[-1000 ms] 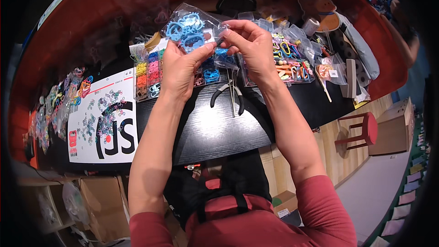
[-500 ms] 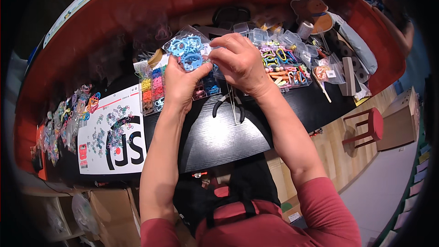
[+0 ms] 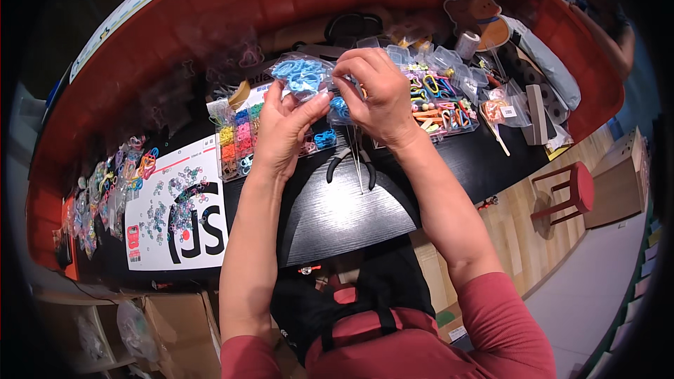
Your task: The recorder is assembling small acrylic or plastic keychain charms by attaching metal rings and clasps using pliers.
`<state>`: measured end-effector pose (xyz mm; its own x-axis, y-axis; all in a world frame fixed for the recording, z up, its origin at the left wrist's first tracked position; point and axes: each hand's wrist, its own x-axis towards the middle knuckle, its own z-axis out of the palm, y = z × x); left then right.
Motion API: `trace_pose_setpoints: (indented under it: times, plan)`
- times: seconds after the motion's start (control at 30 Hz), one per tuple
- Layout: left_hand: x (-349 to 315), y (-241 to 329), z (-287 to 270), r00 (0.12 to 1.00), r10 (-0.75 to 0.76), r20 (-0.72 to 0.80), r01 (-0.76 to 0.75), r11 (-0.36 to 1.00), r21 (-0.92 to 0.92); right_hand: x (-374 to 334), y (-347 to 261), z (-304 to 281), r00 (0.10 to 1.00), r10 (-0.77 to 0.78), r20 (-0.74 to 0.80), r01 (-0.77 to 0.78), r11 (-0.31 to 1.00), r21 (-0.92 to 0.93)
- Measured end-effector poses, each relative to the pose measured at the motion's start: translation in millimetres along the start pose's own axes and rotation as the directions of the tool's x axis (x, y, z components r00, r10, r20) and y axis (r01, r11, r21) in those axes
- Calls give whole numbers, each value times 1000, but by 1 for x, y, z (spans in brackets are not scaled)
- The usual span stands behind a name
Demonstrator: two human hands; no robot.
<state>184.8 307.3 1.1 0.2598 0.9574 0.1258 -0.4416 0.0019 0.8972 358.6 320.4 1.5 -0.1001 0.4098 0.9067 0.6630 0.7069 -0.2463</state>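
Observation:
A clear plastic bag [image 3: 303, 76] of light blue plastic shapes is held up above the table. My left hand [image 3: 281, 130] is closed on its lower edge, thumb pointing right. My right hand [image 3: 382, 98] pinches at the bag's right side, its fingertips partly hidden. Behind and below my hands lies a compartment box [image 3: 228, 151] of small pieces sorted by colour, partly covered by my left hand. Pliers with black handles [image 3: 371, 175] rest on the black table just below my right hand, beside slim metal tweezers [image 3: 360, 161].
A white sheet [image 3: 151, 245] with many scattered small rings lies at left, beside bags of colourful pieces [image 3: 98, 193]. At right are a box of coloured clips [image 3: 442, 116] and a grey block [image 3: 537, 116]. A red rim [image 3: 232, 0] curves behind. Another person's arm [image 3: 604, 38] shows upper right.
The bag has tilted, and its blue pieces now lie bunched together higher up. Both hands have shifted slightly, the left one turning its fingers under the bag.

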Motion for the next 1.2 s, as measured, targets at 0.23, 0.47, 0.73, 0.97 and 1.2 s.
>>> trace_pose_setpoints:
  times: [0.23,0.47,0.73,0.97,1.2]
  plan:
    - [2,-3,-7,998,-29,-57,20,987,-157,3,-26,5,928,359,-101,-336,922,194]
    - [0,-1,-2,992,98,-76,-99,995,-9,-5,-17,4,659,554,508,-724,286,627]
    - [2,-4,-2,988,105,-115,-106,994,-10,-9,-7,7,953,247,177,-288,920,264]
    - [4,-4,-11,986,115,-121,-114,993,14,-2,-10,2,617,536,577,-773,271,574]
    - [4,-2,-8,981,120,-151,-118,993,28,-5,-8,2,648,523,554,-750,311,584]
